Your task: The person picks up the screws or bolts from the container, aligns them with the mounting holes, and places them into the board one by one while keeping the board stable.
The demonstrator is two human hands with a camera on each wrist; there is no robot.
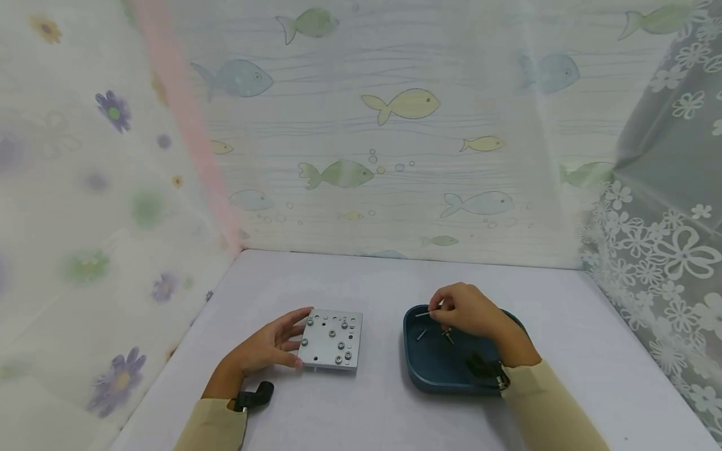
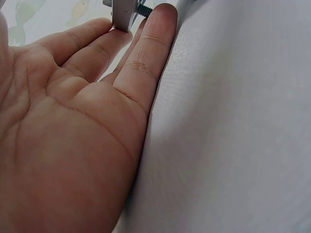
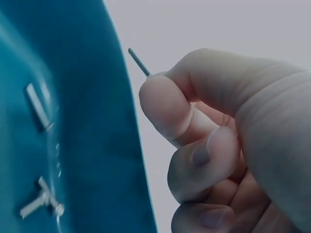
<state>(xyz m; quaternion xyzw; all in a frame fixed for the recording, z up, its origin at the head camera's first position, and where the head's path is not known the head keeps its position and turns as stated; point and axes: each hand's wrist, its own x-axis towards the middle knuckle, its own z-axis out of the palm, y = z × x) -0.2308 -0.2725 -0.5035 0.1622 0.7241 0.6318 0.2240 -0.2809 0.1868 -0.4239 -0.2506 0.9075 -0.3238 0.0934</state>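
My left hand [image 1: 271,341] touches the left edge of a silver metal plate [image 1: 324,351]. In the left wrist view its fingers reach nearly straight to the plate's edge [image 2: 122,14], the lowest finger lying along the tabletop beside a dark threaded screw [image 2: 144,10] that sticks out under the plate. Socket-head screws [image 1: 332,333] and open holes dot the plate's top. Over the far rim of a dark blue tray [image 1: 414,366], my right hand [image 1: 465,310] pinches a thin metal pin [image 3: 139,62] between thumb and index finger. The pin's other end is hidden by the fingers.
A short metal pin [image 1: 421,334] and a pair of crossed small metal pieces [image 1: 448,337] lie in the tray. Both objects stand on a white tabletop [image 1: 338,413]. Fish-printed sheeting [image 1: 395,175] hangs behind, with floral curtains at both sides.
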